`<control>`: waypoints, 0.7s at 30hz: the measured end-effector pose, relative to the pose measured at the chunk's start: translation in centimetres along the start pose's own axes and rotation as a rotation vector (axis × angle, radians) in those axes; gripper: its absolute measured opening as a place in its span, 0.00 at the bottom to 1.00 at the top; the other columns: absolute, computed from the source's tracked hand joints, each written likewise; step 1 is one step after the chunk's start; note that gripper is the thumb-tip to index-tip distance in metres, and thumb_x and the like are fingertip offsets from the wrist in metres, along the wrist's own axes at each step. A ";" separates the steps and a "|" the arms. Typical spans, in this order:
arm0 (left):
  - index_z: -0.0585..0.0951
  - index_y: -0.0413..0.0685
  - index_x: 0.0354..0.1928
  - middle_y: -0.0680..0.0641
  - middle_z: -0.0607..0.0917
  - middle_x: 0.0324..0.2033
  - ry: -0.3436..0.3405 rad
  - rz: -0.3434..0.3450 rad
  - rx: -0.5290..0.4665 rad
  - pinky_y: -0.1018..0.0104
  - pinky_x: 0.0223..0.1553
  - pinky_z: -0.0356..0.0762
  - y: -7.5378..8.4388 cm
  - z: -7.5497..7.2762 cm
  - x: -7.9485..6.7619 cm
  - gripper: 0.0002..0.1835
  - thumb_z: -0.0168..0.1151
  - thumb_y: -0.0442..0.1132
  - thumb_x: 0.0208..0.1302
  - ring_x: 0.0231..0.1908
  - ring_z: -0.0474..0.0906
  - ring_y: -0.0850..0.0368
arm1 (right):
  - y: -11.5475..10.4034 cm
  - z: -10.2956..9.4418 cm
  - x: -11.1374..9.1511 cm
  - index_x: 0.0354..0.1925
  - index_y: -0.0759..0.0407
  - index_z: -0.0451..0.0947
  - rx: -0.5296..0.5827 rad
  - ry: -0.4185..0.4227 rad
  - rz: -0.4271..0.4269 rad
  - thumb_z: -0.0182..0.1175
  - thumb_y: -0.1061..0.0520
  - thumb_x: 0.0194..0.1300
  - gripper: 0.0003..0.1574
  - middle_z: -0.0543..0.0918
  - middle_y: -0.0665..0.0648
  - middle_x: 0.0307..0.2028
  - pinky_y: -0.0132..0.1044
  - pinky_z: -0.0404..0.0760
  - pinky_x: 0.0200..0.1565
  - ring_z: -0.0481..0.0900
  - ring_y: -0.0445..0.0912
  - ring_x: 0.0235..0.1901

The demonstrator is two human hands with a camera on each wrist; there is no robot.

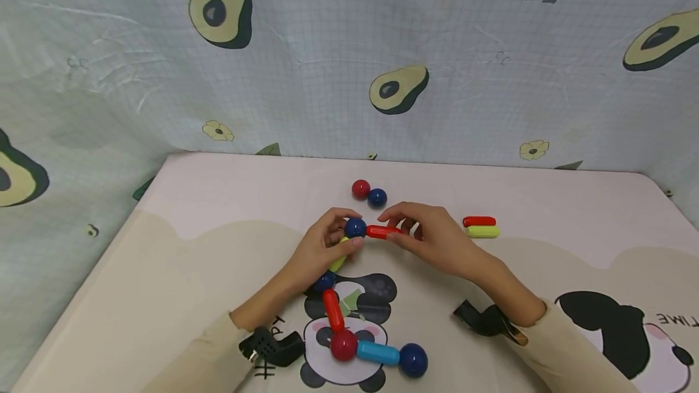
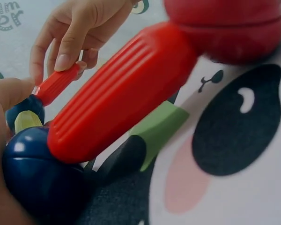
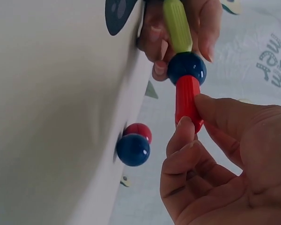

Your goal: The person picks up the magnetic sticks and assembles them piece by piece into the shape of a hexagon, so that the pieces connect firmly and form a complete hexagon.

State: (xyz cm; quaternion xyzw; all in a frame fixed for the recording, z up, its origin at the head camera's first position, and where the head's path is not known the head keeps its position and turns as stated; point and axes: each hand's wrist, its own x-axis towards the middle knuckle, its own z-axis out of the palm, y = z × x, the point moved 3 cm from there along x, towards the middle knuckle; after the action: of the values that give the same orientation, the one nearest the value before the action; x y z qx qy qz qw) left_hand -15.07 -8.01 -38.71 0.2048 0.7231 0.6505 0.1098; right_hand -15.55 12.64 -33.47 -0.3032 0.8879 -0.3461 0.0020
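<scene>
Right hand (image 1: 437,235) pinches the ribbed red plastic rod (image 1: 377,231) touching the glossy blue ball (image 1: 355,227); left hand (image 1: 315,248), partly hidden, seemingly grips that ball. Rod probably light, stiff: grasp its ribs.

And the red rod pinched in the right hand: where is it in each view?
Head: the red rod is slightly right of centre, below mid-height.
Left wrist: the smaller-looking red rod, left side, above mid-height.
Right wrist: right of centre, near mid-height.
Shared landmark: the blue ball at its end.
</scene>
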 end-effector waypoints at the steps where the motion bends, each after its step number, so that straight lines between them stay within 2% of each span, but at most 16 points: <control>1: 0.67 0.44 0.59 0.42 0.79 0.39 0.005 -0.005 -0.014 0.66 0.39 0.78 0.0 0.0 0.0 0.22 0.60 0.36 0.66 0.32 0.78 0.48 | -0.1 0.1 0.2 0.51 0.53 0.79 0.006 -0.001 -0.009 0.68 0.61 0.58 0.21 0.82 0.48 0.41 0.33 0.79 0.35 0.77 0.40 0.34; 5: 0.66 0.42 0.54 0.43 0.80 0.38 0.049 -0.023 -0.020 0.69 0.36 0.77 0.0 -0.1 0.0 0.21 0.63 0.35 0.64 0.30 0.76 0.50 | -0.4 0.6 0.7 0.51 0.55 0.79 0.023 -0.012 -0.033 0.67 0.62 0.59 0.21 0.82 0.49 0.42 0.34 0.79 0.37 0.77 0.41 0.36; 10: 0.69 0.44 0.53 0.44 0.79 0.36 0.088 0.002 0.016 0.70 0.31 0.75 0.0 -0.2 0.0 0.19 0.63 0.35 0.63 0.27 0.74 0.50 | -0.6 0.8 1.0 0.51 0.53 0.78 0.025 -0.012 -0.029 0.68 0.63 0.58 0.22 0.82 0.48 0.42 0.34 0.79 0.37 0.76 0.41 0.37; 17: 0.75 0.46 0.52 0.46 0.77 0.44 0.112 0.042 0.076 0.67 0.36 0.75 -0.2 -0.3 -0.1 0.16 0.63 0.37 0.63 0.40 0.73 0.50 | -0.3 0.0 0.5 0.53 0.52 0.78 0.019 -0.012 0.015 0.66 0.61 0.60 0.22 0.82 0.49 0.46 0.36 0.79 0.39 0.76 0.41 0.39; 21: 0.75 0.47 0.52 0.45 0.78 0.44 0.117 0.038 0.078 0.68 0.36 0.75 -0.3 -0.3 -0.1 0.16 0.63 0.37 0.64 0.39 0.74 0.50 | 0.5 -0.9 -0.3 0.53 0.51 0.77 -0.003 0.001 0.043 0.66 0.61 0.61 0.21 0.82 0.49 0.45 0.37 0.79 0.40 0.76 0.41 0.39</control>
State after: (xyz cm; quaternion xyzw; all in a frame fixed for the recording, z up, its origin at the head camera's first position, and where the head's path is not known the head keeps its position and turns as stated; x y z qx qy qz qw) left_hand -15.17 -8.34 -38.96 0.1846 0.7491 0.6345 0.0469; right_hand -15.78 13.62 -33.16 -0.2839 0.8946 -0.3449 0.0083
